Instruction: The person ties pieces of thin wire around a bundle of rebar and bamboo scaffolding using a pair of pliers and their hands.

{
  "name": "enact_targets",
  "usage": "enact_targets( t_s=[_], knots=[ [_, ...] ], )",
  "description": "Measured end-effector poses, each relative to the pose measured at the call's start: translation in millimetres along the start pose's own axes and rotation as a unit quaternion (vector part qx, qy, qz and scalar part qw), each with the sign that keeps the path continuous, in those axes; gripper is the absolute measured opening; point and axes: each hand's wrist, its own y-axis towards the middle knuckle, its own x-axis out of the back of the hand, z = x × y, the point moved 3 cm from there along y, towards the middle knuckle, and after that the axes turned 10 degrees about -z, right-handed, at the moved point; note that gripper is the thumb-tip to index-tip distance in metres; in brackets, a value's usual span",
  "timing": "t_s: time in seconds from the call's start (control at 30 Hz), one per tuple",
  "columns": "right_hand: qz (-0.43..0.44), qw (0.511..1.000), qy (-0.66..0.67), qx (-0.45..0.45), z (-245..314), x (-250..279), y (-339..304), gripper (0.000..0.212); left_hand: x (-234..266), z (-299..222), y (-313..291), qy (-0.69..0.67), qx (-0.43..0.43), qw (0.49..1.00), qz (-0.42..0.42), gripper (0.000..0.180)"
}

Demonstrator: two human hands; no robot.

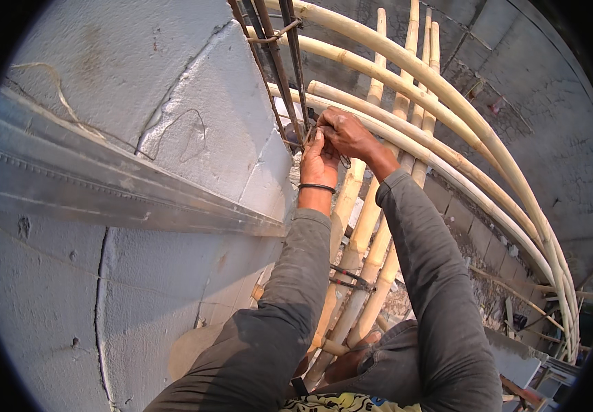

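My left hand (318,167) is closed beside the upright steel bars (287,75) at the edge of the block wall. A thin dark wire (345,161) loops out below its fingers, and a black band circles the wrist. Right against it, my right hand (353,136) is closed with bent fingers. Its fingertips meet the left thumb close to the bars. What the right fingers pinch is hidden. A small dark piece (312,114) shows just above the hands. Higher up, a bent tie rod (276,36) crosses the bars.
On the left, a long metal channel (132,182) spans the grey block wall (173,285). Several upright bamboo poles (362,237) stand under my arms, bound by a dark tie (351,278). Long bamboo poles (440,89) cross to the right. A foot (346,367) rests among the poles.
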Motion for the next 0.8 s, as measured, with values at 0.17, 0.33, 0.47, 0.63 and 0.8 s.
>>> enact_targets(
  t_s=[0.17, 0.33, 0.47, 0.63, 0.8],
  knots=[
    [0.025, 0.999, 0.016, 0.029, -8.2, -1.7, 15.5, 0.01, 5.3, -12.2, -13.1, 0.087, -0.013, 0.99, -0.114, 0.011],
    [-0.012, 0.997, 0.019, 0.067, -10.2, -4.3, 7.7, 0.007, -25.1, -16.4, -41.5, 0.094, -0.02, 0.963, -0.253, 0.006],
    [-0.053, 0.983, -0.09, 0.148, -0.7, -1.9, -6.6, 0.019, -55.4, -22.8, -60.2, 0.188, -0.108, 0.938, -0.272, 0.01],
    [-0.034, 0.972, -0.144, 0.186, 4.2, 3.2, -6.2, 0.02, -74.4, -26.0, -64.4, 0.23, -0.155, 0.934, -0.227, 0.029],
    [-0.051, 0.995, -0.04, 0.073, -5.6, -7.0, -3.9, 0.019, -93.7, -18.4, -74.4, 0.273, -0.315, 0.898, -0.145, 0.037]
  ],
)
